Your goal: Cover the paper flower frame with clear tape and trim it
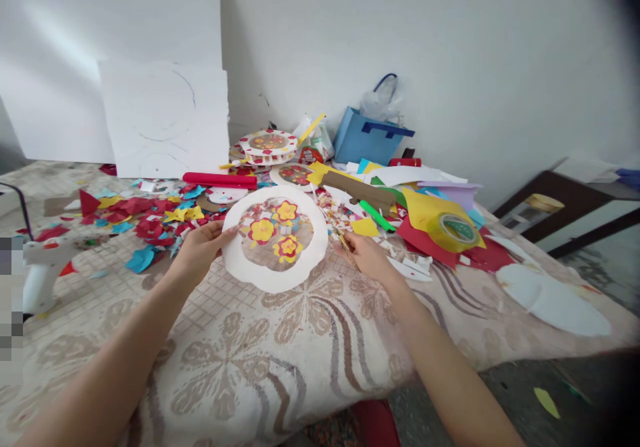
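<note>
My left hand [203, 243] pinches the left rim of a white ring-shaped paper frame [275, 281], thumb on top. Red and yellow paper flowers [262, 231] sit on its see-through middle. The frame is tilted up towards me above the patterned tablecloth. Close to its right edge, my right hand [367, 255] is closed around a slim gold-coloured tool [345, 239]; its exact kind is too small to make out. Small white and coloured scraps [333, 210] lie beyond the tool.
A white glue gun [43, 267] stands at the left, near red, blue and yellow paper scraps [150, 220]. Decorated round pieces [269, 145] and a blue bag [367, 137] are at the back. Coloured sheets and a tape roll [457, 229] lie right, beside a white oval piece [555, 300].
</note>
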Action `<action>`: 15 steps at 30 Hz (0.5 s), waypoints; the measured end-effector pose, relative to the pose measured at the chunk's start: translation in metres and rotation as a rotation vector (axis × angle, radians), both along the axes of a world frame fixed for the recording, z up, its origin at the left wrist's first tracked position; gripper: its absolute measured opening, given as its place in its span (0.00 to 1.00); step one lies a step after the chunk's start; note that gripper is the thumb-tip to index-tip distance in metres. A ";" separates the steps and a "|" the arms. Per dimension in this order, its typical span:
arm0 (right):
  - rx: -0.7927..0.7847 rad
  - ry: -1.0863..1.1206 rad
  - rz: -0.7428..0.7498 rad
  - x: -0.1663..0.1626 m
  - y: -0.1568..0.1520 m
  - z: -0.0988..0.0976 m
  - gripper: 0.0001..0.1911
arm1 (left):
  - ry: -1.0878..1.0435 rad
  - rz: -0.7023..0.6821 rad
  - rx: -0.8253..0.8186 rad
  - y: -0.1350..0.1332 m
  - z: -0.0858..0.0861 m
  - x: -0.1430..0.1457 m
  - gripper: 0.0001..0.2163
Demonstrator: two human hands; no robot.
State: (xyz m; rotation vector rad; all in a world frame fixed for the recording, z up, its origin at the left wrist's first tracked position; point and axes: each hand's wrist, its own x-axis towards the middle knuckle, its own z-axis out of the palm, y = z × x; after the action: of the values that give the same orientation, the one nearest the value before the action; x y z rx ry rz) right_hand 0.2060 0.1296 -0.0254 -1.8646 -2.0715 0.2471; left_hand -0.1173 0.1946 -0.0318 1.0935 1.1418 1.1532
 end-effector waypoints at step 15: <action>0.011 -0.072 -0.069 0.000 -0.001 0.000 0.20 | -0.013 0.016 0.018 0.004 -0.005 -0.002 0.22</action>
State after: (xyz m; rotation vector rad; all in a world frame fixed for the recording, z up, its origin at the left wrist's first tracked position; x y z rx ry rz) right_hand 0.2063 0.1287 -0.0251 -1.9612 -2.0464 0.1529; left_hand -0.1191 0.1984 -0.0364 1.0913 1.1342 1.1831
